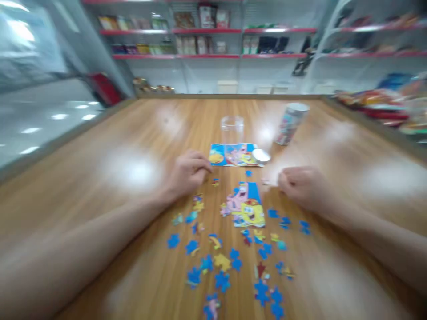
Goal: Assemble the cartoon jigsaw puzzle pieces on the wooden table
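Note:
A partly joined jigsaw puzzle (248,211) lies between my hands, with pink and yellow cartoon figures on blue. My left hand (190,173) rests on the table, fingers bent and closed, by the left edge of a printed picture strip (233,154). Anything in its fingers is hidden. To the right of the joined part, my right hand (302,184) is curled closed, and its contents cannot be made out. A small pale pinkish piece (266,181) shows near its fingertips, blurred. Loose puzzle pieces, such as a blue one (222,281) and a yellow one (222,262), lie scattered nearer to me.
A round silvery lid (260,156) sits on the strip's right end. Behind it stand a clear jar (232,129) and a printed can (291,124). Colourful packages (376,104) are beyond the table's right edge. Stocked shelves (207,31) line the back.

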Tool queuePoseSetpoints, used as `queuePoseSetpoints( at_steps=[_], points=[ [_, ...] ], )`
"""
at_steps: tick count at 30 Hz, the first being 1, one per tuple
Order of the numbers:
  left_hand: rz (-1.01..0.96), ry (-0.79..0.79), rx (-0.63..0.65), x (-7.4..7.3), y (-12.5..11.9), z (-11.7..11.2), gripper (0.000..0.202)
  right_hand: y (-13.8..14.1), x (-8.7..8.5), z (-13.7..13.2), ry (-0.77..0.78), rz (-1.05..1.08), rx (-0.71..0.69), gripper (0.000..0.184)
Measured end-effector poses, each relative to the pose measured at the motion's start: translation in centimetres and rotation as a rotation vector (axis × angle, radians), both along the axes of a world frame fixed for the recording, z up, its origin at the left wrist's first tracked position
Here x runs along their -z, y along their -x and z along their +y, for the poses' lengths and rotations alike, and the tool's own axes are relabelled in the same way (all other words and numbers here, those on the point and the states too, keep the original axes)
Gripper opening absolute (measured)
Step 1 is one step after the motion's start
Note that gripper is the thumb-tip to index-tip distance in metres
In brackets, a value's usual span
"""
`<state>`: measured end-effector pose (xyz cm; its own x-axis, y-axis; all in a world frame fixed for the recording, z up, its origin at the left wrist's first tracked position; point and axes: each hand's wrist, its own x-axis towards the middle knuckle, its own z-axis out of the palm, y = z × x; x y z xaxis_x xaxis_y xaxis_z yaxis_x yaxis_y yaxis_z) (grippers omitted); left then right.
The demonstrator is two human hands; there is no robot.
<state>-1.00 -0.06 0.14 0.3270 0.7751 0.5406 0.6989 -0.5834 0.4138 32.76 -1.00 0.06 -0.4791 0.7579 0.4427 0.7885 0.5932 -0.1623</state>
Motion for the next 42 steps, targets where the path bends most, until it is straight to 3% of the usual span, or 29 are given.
queuePoseSetpoints(
  at_steps=[4,5,7,9,11,13,17,20,25,29,31,35,39,42],
  points=[
    [0.108,0.022,-0.050,0.2,0.0,0.4,0.030,-0.8,1.7,1.3,-0.067,0.025,0.028,0.050],
    [0.104,0.019,-0.041,0.4,0.0,0.6,0.031,-0.7,1.8,1.3,-0.029,0.044,0.045,0.041],
    [0.065,0.005,0.002,0.8,-0.4,1.0,0.026,-0.4,1.7,1.0,0.015,0.096,0.068,0.023],
    [0.001,-0.019,0.063,1.1,-0.7,1.3,0.014,0.0,1.3,0.7,0.079,0.058,0.023,0.030],
    [-0.063,-0.053,0.130,1.1,-0.8,1.4,0.021,0.3,0.9,0.5,0.126,0.022,0.000,0.025],
    [-0.082,-0.128,0.251,0.8,-0.7,1.2,0.024,0.5,0.6,0.5,0.159,0.010,-0.018,0.021],
    [0.190,-0.106,0.661,-0.3,-1.1,0.0,0.040,0.6,0.3,0.6,0.188,0.035,-0.016,0.013],
    [0.306,-0.049,0.800,-0.4,-1.9,-0.6,0.052,0.6,0.3,0.7,0.193,0.045,-0.012,0.012],
    [0.293,-0.032,0.824,-0.1,-2.4,-0.5,0.053,0.5,0.6,1.1,0.165,0.022,0.006,0.019],
    [0.311,-0.022,0.826,-0.3,-2.3,-0.4,0.052,0.9,0.5,0.5,0.015,0.080,-0.034,0.027],
    [0.321,-0.017,0.829,-0.3,-2.3,-0.4,0.053,1.5,0.2,-0.6,-0.085,0.142,-0.110,0.024],
    [0.316,-0.010,0.843,-0.4,-2.5,-0.5,0.056,3.2,-0.3,-3.0,-0.210,0.094,-0.421,0.009],
    [0.306,-0.003,0.843,-0.4,-2.6,-0.5,0.056,3.9,-0.1,-3.4,-0.127,-0.068,-0.659,0.021],
    [0.285,0.001,0.852,-0.4,-2.6,-0.5,0.056,3.5,0.1,-2.9,-0.031,0.045,-0.647,0.033]
  ],
)
